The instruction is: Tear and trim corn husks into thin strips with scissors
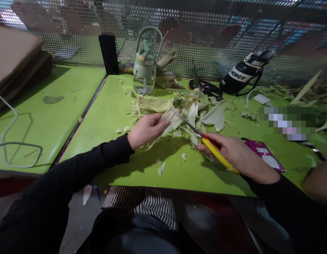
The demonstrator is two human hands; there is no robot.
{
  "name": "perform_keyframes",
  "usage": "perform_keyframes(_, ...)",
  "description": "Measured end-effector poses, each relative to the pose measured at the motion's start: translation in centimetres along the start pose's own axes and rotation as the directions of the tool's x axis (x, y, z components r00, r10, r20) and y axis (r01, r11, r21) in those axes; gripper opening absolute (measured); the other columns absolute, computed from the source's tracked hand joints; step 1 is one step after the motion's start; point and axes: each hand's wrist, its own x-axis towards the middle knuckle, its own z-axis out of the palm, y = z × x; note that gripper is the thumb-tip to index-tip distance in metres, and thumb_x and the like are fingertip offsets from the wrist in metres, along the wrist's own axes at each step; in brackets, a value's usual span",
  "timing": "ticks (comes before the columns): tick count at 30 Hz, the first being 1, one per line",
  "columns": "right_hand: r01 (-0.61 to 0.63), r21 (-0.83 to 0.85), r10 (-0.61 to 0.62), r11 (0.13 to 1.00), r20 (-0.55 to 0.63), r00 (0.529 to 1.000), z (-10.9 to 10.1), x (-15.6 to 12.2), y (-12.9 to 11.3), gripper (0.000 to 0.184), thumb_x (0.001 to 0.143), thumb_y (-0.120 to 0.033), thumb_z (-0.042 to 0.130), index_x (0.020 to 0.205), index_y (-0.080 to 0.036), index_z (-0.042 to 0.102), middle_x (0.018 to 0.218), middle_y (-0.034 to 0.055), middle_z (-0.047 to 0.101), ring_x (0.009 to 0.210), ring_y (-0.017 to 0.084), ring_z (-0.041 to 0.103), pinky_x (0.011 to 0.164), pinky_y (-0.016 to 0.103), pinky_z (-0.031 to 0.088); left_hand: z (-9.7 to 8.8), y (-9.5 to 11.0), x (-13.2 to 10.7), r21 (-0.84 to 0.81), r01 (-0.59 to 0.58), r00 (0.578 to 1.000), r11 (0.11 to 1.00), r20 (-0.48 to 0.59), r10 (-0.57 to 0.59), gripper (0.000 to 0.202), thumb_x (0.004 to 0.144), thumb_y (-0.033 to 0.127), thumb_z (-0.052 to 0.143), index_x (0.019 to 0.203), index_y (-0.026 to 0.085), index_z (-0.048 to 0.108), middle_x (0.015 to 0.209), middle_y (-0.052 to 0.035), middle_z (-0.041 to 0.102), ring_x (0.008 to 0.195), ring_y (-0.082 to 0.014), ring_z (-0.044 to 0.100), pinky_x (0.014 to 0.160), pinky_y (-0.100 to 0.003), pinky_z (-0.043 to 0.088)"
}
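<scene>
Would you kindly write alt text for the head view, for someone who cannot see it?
Over a green table, the left hand holds a pale husk and the right hand holds yellow-handled scissors with blades at it. Loose husks, a pale green bottle and a black bottle are beyond.

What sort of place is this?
Probably a workshop or shared craft space, though I can't be sure: there's a long green table against a mesh screen, strewn with pale husk scraps, and scissors in use.

Dim, uneven light; soft shadows on the worktop (144, 173) beneath the hands (147, 131); indistinct detail beyond the mesh (184, 46) past them; pixelated patch (287, 123) at right; edges stretched.
</scene>
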Motion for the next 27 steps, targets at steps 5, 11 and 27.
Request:
perform_keyframes(5,-0.033,-0.018,0.033,0.999,-0.012,0.999,0.0,-0.4,-0.6,0.07,0.07,-0.091,0.048,0.074,-0.023,0.064,0.063,0.0044,0.064,0.055,0.02,0.055,0.052,0.033,0.037,0.0,-0.1,0.0,0.021,-0.008,1.0,1.0,0.006,0.008,0.035,0.098,0.027,0.054,0.066,0.019,0.041,0.055,0.0065,0.041,0.049,-0.0062,0.034,0.05,-0.023,0.025)
perform_keyframes(11,-0.053,-0.054,0.052,0.997,-0.013,0.999,-0.1,-0.6,-0.2,0.068,0.072,-0.088,0.047,0.079,-0.023,0.064,0.067,0.0064,0.067,0.06,0.024,0.06,0.054,0.035,0.039,0.0,-0.1,-0.1,0.065,0.003,0.999,0.998,0.037,-0.005,0.033,0.098,0.03,0.053,0.068,0.019,0.044,0.054,0.0065,0.04,0.048,-0.0069,0.033,0.05,-0.024,0.023)
perform_keyframes(27,-0.135,-0.27,0.103,0.953,-0.127,0.987,-0.5,0.0,4.9,0.046,0.077,-0.072,0.061,0.076,-0.025,0.058,0.063,0.0085,0.063,0.052,0.024,0.056,0.049,0.035,0.038,-0.2,0.6,-0.5,-0.212,0.056,0.985,0.976,0.17,-0.019,0.033,0.101,0.035,0.047,0.074,0.017,0.049,0.056,0.0057,0.047,0.047,-0.0056,0.037,0.049,-0.02,0.03)
